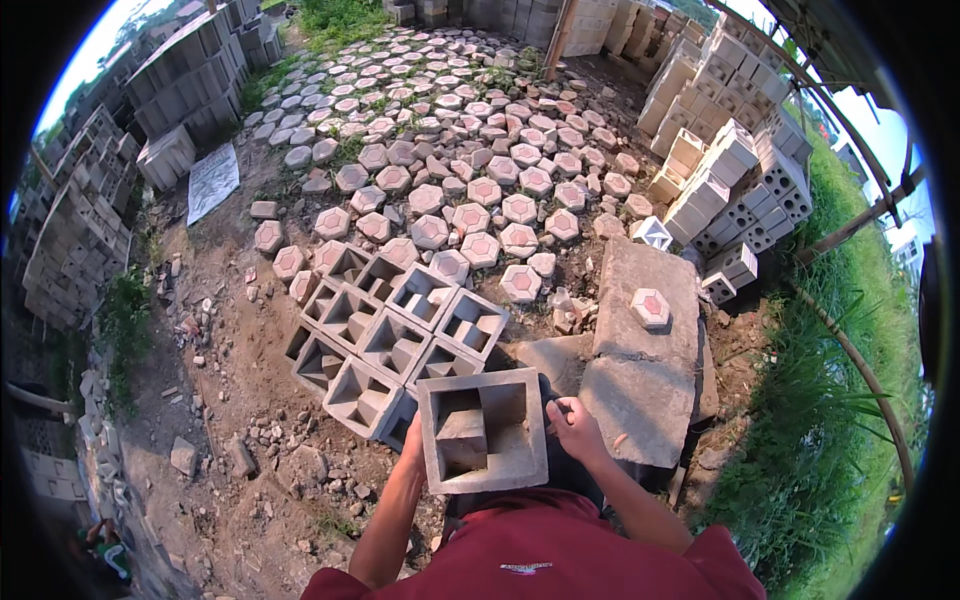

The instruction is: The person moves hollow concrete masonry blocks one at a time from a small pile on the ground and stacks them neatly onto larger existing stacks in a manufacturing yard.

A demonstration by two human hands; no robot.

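Observation:
A square hollow concrete block (484, 385) with angled inner walls is held upright in front of my body, above my lap. My left hand (414, 442) grips its left side, and the fingers are partly hidden behind the block. Just off the block's right edge is my right hand (577, 430), its fingers curled in and the thumb near the fingertips. Whatever it may hold is too small to make out. Directly ahead, several similar hollow blocks (393, 343) lie packed together in rows on the ground.
Hexagonal pavers (430, 231) with reddish centres cover the ground ahead. A concrete slab (640, 390) on the right bears one hexagonal paver (650, 308). Block stacks rise at the right (700, 200) and far left (190, 80). Rubble (290, 450) lies left; a person (108, 550) is at lower left.

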